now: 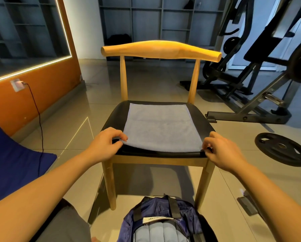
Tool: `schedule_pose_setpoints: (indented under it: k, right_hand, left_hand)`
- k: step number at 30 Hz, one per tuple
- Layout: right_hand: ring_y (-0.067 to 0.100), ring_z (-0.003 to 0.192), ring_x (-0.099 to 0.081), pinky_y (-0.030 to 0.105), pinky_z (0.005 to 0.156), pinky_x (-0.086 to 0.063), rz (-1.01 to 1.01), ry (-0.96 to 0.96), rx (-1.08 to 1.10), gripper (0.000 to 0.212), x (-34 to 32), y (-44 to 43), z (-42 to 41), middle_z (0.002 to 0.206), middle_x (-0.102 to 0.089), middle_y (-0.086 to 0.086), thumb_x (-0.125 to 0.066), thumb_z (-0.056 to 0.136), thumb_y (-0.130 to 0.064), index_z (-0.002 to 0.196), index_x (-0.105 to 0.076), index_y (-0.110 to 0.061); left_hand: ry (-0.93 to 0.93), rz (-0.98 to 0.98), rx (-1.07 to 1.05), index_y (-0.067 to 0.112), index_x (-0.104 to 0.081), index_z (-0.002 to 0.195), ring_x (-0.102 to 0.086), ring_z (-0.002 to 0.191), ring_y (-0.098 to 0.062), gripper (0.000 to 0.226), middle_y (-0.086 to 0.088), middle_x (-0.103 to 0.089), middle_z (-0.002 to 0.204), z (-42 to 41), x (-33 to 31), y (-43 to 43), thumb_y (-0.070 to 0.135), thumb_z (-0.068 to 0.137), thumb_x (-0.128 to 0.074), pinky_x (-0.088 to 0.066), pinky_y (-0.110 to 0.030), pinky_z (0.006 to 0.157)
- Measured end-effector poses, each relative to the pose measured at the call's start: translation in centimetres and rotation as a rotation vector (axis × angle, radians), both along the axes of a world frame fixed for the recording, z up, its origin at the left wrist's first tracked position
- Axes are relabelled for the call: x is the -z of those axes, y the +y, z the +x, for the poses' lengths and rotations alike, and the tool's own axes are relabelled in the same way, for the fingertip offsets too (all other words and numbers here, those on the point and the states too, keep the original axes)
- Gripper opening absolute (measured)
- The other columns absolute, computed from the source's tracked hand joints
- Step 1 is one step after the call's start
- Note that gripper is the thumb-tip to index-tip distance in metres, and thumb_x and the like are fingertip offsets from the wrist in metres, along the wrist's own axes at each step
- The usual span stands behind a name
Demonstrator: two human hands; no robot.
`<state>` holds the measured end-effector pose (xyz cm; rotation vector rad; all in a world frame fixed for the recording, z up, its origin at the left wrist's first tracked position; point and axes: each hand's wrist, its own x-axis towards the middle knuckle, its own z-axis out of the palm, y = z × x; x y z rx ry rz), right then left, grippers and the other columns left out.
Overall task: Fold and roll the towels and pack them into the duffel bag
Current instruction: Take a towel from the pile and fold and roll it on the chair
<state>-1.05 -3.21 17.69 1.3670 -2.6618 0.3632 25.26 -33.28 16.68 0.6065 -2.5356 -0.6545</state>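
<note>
From the head camera I am looking down at a wooden chair (pixel 161 49) that is standing on the shiny floor (pixel 163 88), right in front of the person. A light blue towel (pixel 161 127) is lying flat and spread out on the chair's black seat (pixel 112 119), and its near edge is reaching close to the front of the seat. The left hand (pixel 105 144) is pinching the near left corner of the towel, with the fingers and thumb closing on it. The right hand (pixel 223 151) is curling its fingers at the near right corner and is pinching it too, though most of that corner is hiding under the fingers. Both bare arms are reaching forward. At the bottom of the picture, close to the person, the dark blue duffel bag (pixel 186 217) is sitting on the floor with its top open. Inside it I am seeing rolled towels (pixel 162 231) of the same light blue, lying side by side. A black weight plate (pixel 282 148) is lying flat on the floor to the right of the chair, well apart from it. A big dark gym machine (pixel 251 58) is standing behind it. On the left a blue mat (pixel 11 154) is showing, and a black cable (pixel 38 116) is hanging down from a wall plug (pixel 17 84). Grey shelves (pixel 163 14) are lining the far wall
</note>
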Motion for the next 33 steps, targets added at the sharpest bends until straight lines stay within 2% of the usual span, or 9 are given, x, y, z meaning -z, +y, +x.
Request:
schedule_pose_setpoints:
  k: [5,9,14,17,19,21,26,29,33]
  right_hand:
    - [0.012,0.104,-0.049,0.026,0.083,-0.05,-0.061,0.024,-0.126,0.026,1.1,-0.3,0.2,0.115,-0.053,-0.009,-0.073,0.09,-0.033,0.114,-0.067,-0.029]
    - [0.014,0.095,-0.052,0.027,0.077,-0.053,-0.047,0.135,-0.102,0.019,1.5,-0.7,-0.1,0.107,-0.064,-0.005,-0.069,0.093,-0.021,0.111,-0.075,-0.024]
    - [0.012,0.094,-0.052,0.02,0.073,-0.047,-0.031,0.178,-0.104,0.015,1.4,-0.6,0.1,0.106,-0.064,-0.004,-0.067,0.094,-0.025,0.108,-0.072,-0.022]
    - [0.009,0.094,-0.054,0.024,0.077,-0.051,-0.16,0.035,-0.076,0.012,0.4,-0.6,0.1,0.102,-0.063,-0.008,-0.063,0.093,-0.025,0.101,-0.07,-0.023]
    - [0.012,0.093,-0.058,0.032,0.078,-0.055,-0.332,-0.086,-0.063,0.012,-0.6,-0.5,0.4,0.097,-0.065,-0.006,-0.059,0.092,-0.019,0.096,-0.07,-0.021]
    - [0.011,0.09,-0.061,0.03,0.075,-0.053,-0.526,-0.282,-0.043,0.016,-1.9,-0.8,0.9,0.092,-0.068,-0.003,-0.056,0.096,-0.012,0.093,-0.071,-0.017]
    - [0.013,0.077,-0.053,0.03,0.072,-0.044,-0.873,-0.604,-0.061,0.017,-5.0,-2.8,1.0,0.08,-0.059,0.015,-0.056,0.099,-0.011,0.085,-0.063,-0.004]
    - [0.02,0.08,-0.057,0.038,0.074,-0.048,-0.9,-0.719,0.001,0.016,-6.0,-4.8,-0.9,0.082,-0.061,0.018,-0.057,0.101,-0.015,0.09,-0.065,-0.008]
    - [0.016,0.076,-0.059,0.032,0.064,-0.046,-0.883,-0.788,0.122,0.014,-7.0,-9.0,-4.2,0.077,-0.066,0.001,-0.063,0.097,-0.019,0.085,-0.07,-0.018]
  left_hand:
    - [0.09,0.136,-0.028,0.026,-0.073,0.099,-0.064,0.095,-0.01,0.016,0.012,-0.069,0.098,0.0,-1.3,0.4,0.016,0.1,-0.061,-0.053,-0.019,0.079]
    - [0.093,0.206,-0.064,0.024,-0.074,0.102,-0.067,0.093,-0.011,0.015,0.01,-0.07,0.097,0.0,-1.4,0.5,0.016,0.1,-0.061,-0.051,-0.011,0.067]
    - [0.066,0.26,-0.078,0.026,-0.073,0.097,-0.069,0.09,-0.017,0.015,0.005,-0.072,0.093,0.5,-1.6,0.3,0.018,0.1,-0.061,-0.055,-0.016,0.067]
    - [0.113,0.289,-0.093,0.021,-0.074,0.09,-0.069,0.088,-0.018,0.017,0.0,-0.071,0.089,0.7,-2.4,0.4,0.012,0.098,-0.062,-0.053,-0.014,0.064]
    - [0.158,0.293,-0.101,0.016,-0.075,0.086,-0.067,0.088,-0.018,0.02,-0.004,-0.07,0.086,0.8,-3.3,0.5,0.007,0.096,-0.061,-0.052,-0.016,0.067]
    - [0.211,0.331,-0.095,0.013,-0.074,0.081,-0.065,0.087,-0.017,0.023,-0.006,-0.068,0.084,0.8,-4.5,0.4,0.004,0.095,-0.059,-0.051,-0.017,0.066]
    - [0.362,0.476,-0.045,0.011,-0.072,0.076,-0.064,0.086,-0.019,0.021,-0.002,-0.067,0.076,-0.4,-7.0,-1.4,0.016,0.089,-0.055,-0.054,-0.03,0.075]
    - [0.447,0.549,-0.094,0.01,-0.071,0.075,-0.06,0.079,-0.019,0.027,-0.003,-0.067,0.073,-2.6,-8.2,-2.9,0.0,0.092,-0.052,-0.05,-0.029,0.071]
    - [0.448,0.58,-0.225,0.013,-0.075,0.093,-0.066,0.092,-0.021,0.015,-0.006,-0.072,0.096,-6.4,-8.5,-5.4,0.011,0.098,-0.061,-0.057,-0.033,0.078]
